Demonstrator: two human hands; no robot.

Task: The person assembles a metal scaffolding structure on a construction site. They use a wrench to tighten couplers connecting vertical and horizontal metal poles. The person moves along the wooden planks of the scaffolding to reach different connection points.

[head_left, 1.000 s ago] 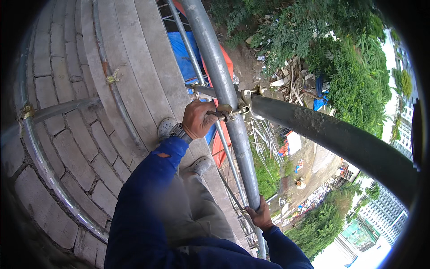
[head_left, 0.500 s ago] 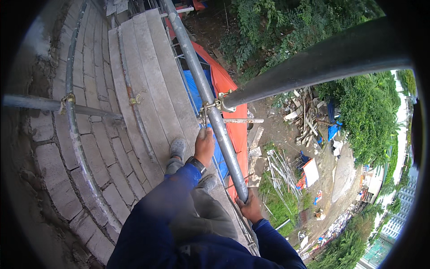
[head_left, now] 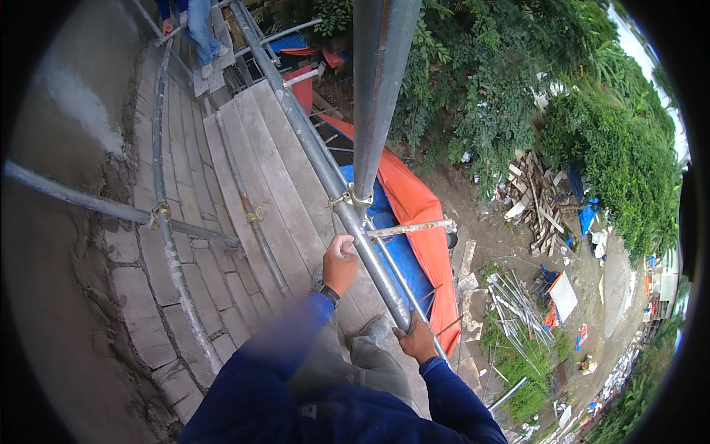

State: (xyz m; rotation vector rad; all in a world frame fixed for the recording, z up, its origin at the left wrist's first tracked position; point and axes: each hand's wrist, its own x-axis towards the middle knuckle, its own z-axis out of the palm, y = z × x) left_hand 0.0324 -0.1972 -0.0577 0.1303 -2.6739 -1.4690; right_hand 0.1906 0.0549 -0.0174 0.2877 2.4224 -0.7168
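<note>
A long grey scaffold pipe (head_left: 307,144) runs diagonally ahead of me. My right hand (head_left: 416,339) is wrapped around its near end. My left hand (head_left: 340,265) is closed beside the pipe, just below a clamp (head_left: 340,200); a small metallic bit shows at its fingers, too little to name. Another coupler (head_left: 360,197) joins the pipe to a thick upright pole (head_left: 381,96). A short, whitish-stained pipe (head_left: 410,228) sticks out to the right beneath the joint.
Underfoot are scaffold planks (head_left: 277,159), beside a block wall (head_left: 144,303) on the left. A drop lies to the right, with an orange tarp (head_left: 410,196), blue sheeting (head_left: 399,259) and piled boards (head_left: 536,203). Another person (head_left: 198,29) stands at the far left.
My view has shifted, so the upright pole now looks vertical and another person has come into view. My left hand has moved away from the clamp. My right hand keeps its grip.
</note>
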